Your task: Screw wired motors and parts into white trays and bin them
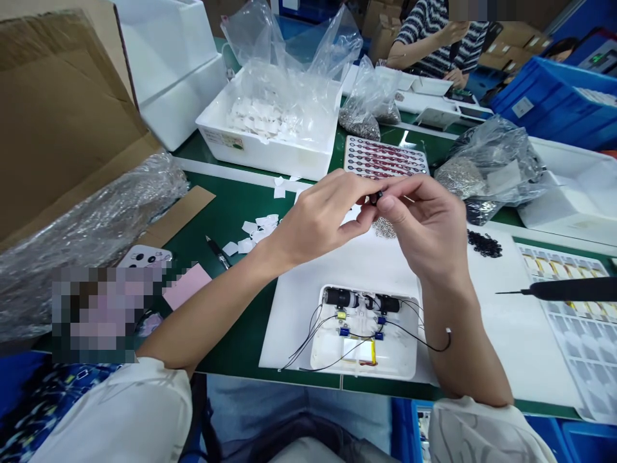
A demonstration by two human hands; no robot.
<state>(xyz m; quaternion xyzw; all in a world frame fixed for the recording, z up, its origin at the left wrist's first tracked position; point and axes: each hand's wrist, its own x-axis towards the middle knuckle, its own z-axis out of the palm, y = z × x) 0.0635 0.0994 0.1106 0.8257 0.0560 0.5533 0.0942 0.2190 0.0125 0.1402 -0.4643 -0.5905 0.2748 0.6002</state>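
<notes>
My left hand (324,211) and my right hand (427,222) meet above the white work mat (299,302). Between their fingertips is a small black part (376,198), pinched from both sides; the fingers hide most of it. Nearer to me lies an open white plastic housing (315,360) with black cylindrical motors (341,297), small blue components and loose black wires. A silvery battery pack (359,351) with yellow edging sits inside it. Small metal pieces (384,227) are heaped just behind my fingers. A pile of small black pieces (484,244) rests right of my right hand.
A black screwdriver (573,289) juts in from the right above a plastic tray (595,360). White pieces (260,230) and a pen (218,252) lie left. Behind stand a white foam box (270,154) and a red-patterned sheet (385,157). A person (434,45) sits across.
</notes>
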